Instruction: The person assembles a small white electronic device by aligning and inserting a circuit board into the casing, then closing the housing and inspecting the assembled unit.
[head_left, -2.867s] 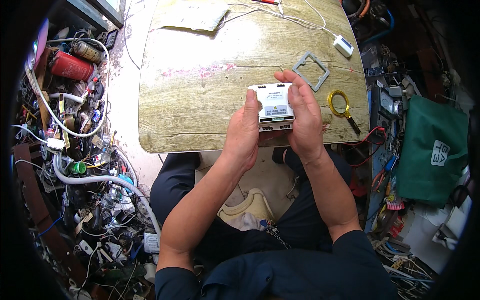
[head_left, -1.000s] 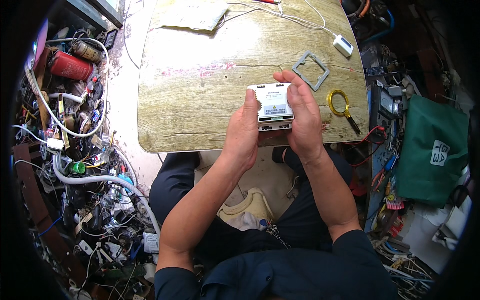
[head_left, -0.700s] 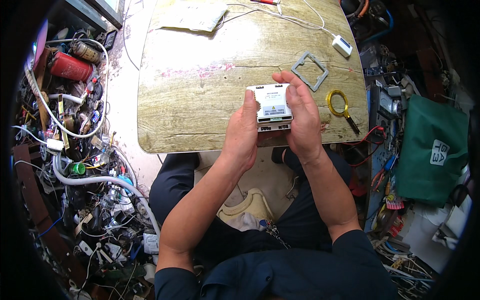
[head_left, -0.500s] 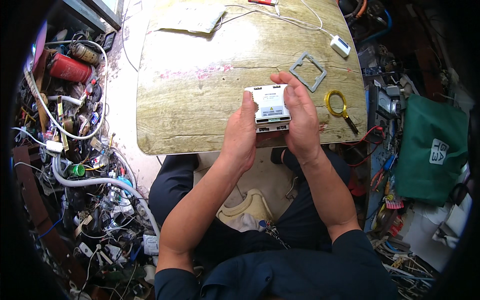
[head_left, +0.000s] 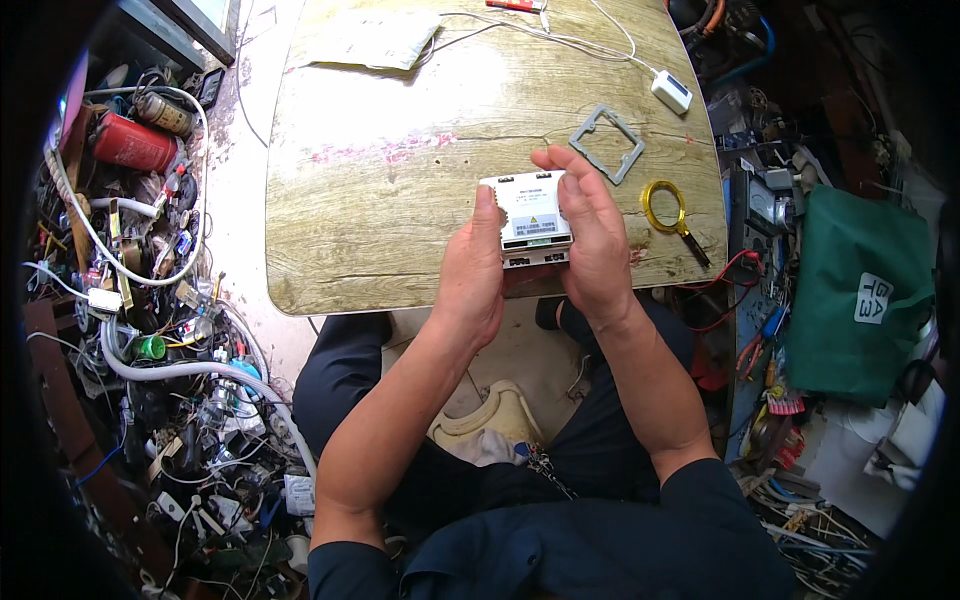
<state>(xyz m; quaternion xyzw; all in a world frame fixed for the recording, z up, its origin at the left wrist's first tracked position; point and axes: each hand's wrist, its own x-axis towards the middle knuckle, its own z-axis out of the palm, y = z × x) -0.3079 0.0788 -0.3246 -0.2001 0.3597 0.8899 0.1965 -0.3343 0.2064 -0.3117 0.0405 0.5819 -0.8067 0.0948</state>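
Between both hands I hold a white square electrical module (head_left: pixel 533 203) above the table's near edge. Its upper face bears a printed label with a small yellow warning triangle, and slots show along its edges. My left hand (head_left: pixel 472 262) grips the left side, thumb along the edge. On the right side, my right hand (head_left: pixel 598 245) presses with its thumb while the other fingers reach behind; the module's underside is hidden. A grey square frame (head_left: pixel 607 145) lies just beyond my right hand. Farther right rests a magnifying glass (head_left: pixel 664 205) with a yellow rim and black handle.
On the wooden table (head_left: pixel 370 230) lie a white packet (head_left: pixel 375 40) and a small white device (head_left: pixel 671 92) with a cable. Heaped cables and parts (head_left: pixel 190 420) crowd the left floor, near a red cylinder (head_left: pixel 135 140). A green bag (head_left: pixel 858 290) sits at right.
The whole view has shifted slightly, moving the table and its items a little to the left. My grip on the module looks the same.
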